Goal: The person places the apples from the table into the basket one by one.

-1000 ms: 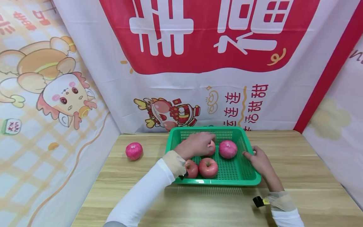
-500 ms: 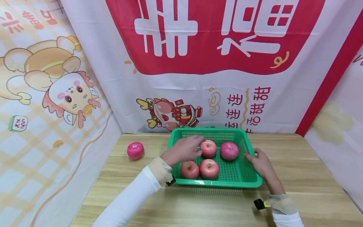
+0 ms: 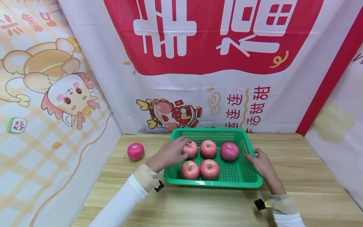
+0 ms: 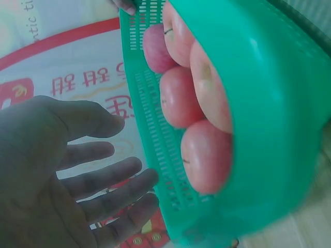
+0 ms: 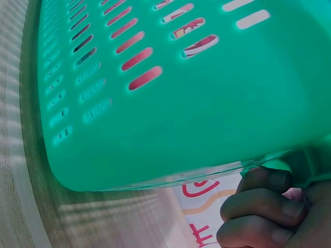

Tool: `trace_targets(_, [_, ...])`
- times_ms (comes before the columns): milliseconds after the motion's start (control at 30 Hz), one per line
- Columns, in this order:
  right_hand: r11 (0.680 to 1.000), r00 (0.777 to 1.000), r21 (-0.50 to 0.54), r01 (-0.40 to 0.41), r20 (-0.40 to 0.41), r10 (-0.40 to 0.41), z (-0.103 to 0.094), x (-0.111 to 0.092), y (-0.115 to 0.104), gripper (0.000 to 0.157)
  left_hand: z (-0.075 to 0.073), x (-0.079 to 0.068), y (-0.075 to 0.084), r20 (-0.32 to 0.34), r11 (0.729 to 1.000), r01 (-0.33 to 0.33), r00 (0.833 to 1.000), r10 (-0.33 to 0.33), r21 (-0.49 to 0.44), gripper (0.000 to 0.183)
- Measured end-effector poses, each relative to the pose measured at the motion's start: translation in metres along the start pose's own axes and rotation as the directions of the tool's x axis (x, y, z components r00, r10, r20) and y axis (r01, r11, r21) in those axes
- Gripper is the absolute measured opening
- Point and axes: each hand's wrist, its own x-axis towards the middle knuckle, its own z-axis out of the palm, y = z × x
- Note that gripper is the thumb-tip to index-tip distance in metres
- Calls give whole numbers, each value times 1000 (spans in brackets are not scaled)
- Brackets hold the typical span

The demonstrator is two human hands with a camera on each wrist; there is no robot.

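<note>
A green plastic basket [image 3: 248,176] stands on the table. Inside lie several red apples [image 3: 209,169] and a round magenta fruit [image 3: 229,151] of unclear kind. Over the basket's left rim reaches my left hand [image 3: 168,154], its fingertips near the back left apple [image 3: 191,149]. In the left wrist view those fingers [image 4: 106,183] are spread and relaxed beside the basket wall, holding nothing. My right hand [image 3: 260,162] grips the basket's right rim; the right wrist view shows its fingers [image 5: 261,206] curled at that edge.
Another round magenta fruit [image 3: 135,151] lies on the wooden table [image 3: 204,208], left of the basket. A printed cloth [image 3: 170,85] hangs right behind the basket. More cloth walls enclose the left and right sides.
My left hand has moved left, from over the back middle apple to the basket's left rim, uncovering the apples. My right hand keeps its grip on the rim. The camera view has shifted slightly.
</note>
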Motion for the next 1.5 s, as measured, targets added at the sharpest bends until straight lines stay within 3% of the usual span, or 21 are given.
trace_targets(200, [1000, 1000, -8, -4, -3, 4, 0, 0, -1, 56, -3, -10, -19, -38, 999, 41, 998, -41, -9, 51])
trace_targets(467, [1000, 1000, 2, 0, -7, 0, 0, -1, -2, 54, -6, -24, -46, -60, 988, 144, 987, -148, -57, 55])
trace_targets(933, [1000, 1000, -8, -11, -7, 11, 0, -3, -5, 53, -8, -51, -95, -178, 986, 143, 971, -157, -88, 52])
trace_targets(1100, [1000, 1000, -3, -9, -2, 9, 0, -2, -5, 53, -8, -58, -114, -226, 982, 174, 956, -187, -79, 52])
trace_targets(1333, [1000, 1000, 0, -3, 1, 3, 0, -1, -3, 52, -9, -68, -141, -265, 958, 279, 921, -285, -63, 60])
trace_targets(1500, [1000, 1000, -2, -6, 3, 6, 0, 0, -2, 51, -7, -73, -161, -304, 960, 277, 911, -279, -51, 63])
